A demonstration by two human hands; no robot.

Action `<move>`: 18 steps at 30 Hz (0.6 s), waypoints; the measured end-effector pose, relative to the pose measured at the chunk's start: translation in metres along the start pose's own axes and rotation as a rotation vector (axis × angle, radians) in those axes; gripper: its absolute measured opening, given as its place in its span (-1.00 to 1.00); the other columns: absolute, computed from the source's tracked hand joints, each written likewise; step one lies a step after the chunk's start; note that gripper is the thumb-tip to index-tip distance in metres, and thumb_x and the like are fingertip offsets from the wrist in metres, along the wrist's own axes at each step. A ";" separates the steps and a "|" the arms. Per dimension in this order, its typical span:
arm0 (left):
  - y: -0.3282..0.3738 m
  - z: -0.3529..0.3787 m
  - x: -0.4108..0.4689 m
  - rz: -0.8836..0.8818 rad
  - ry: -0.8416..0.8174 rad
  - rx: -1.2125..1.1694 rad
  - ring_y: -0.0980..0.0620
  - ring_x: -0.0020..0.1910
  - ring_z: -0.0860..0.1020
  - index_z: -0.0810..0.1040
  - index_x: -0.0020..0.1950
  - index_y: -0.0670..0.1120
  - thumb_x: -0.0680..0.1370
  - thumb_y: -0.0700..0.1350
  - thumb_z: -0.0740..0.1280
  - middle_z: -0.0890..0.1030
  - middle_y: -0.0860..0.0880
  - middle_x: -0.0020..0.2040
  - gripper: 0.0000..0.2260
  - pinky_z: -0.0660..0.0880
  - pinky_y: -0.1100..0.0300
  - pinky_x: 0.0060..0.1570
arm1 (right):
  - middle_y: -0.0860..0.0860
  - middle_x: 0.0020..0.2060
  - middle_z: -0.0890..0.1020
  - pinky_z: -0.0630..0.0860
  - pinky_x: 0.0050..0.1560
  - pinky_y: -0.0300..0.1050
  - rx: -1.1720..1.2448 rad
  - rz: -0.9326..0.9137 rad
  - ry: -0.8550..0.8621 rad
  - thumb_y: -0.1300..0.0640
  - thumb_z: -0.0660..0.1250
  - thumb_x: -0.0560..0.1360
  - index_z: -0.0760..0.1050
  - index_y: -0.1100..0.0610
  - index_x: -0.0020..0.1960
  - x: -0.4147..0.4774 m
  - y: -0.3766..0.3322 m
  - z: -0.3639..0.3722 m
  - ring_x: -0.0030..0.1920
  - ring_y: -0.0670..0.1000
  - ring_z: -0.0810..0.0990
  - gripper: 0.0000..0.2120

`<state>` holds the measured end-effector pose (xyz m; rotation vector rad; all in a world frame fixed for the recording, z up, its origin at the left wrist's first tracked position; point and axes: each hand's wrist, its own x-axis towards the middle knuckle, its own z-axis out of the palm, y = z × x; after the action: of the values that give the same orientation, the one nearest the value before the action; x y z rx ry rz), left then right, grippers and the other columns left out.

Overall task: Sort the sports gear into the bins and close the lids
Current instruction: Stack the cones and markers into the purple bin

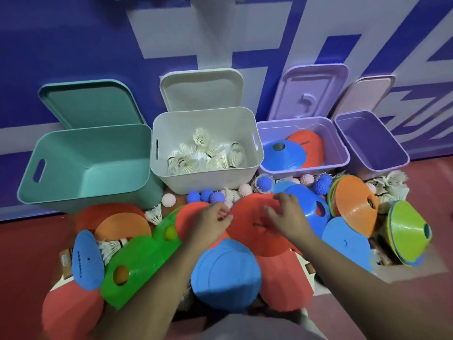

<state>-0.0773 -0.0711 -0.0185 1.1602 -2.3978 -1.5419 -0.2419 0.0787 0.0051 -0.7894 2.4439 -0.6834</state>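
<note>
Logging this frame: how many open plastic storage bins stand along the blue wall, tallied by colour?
Teal plastic bin: 1
White plastic bin: 1
Purple plastic bins: 2, the cone-holding purple bin and the far-right purple bin
Total: 4
</note>
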 end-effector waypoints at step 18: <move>0.026 0.066 0.015 -0.184 0.264 0.179 -0.22 0.25 0.45 0.40 0.34 -0.10 0.28 0.22 0.38 0.52 -0.20 0.20 -0.28 0.36 -0.04 0.30 | 0.31 0.27 0.40 0.32 0.31 0.15 -0.194 0.056 0.220 -0.08 0.46 0.41 0.41 0.24 0.35 -0.010 0.077 -0.014 0.29 0.32 0.38 -0.36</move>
<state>-0.1305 -0.0250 -0.0351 1.5497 -2.3432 -1.1442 -0.2732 0.1437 -0.0264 -0.7490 2.7539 -0.5426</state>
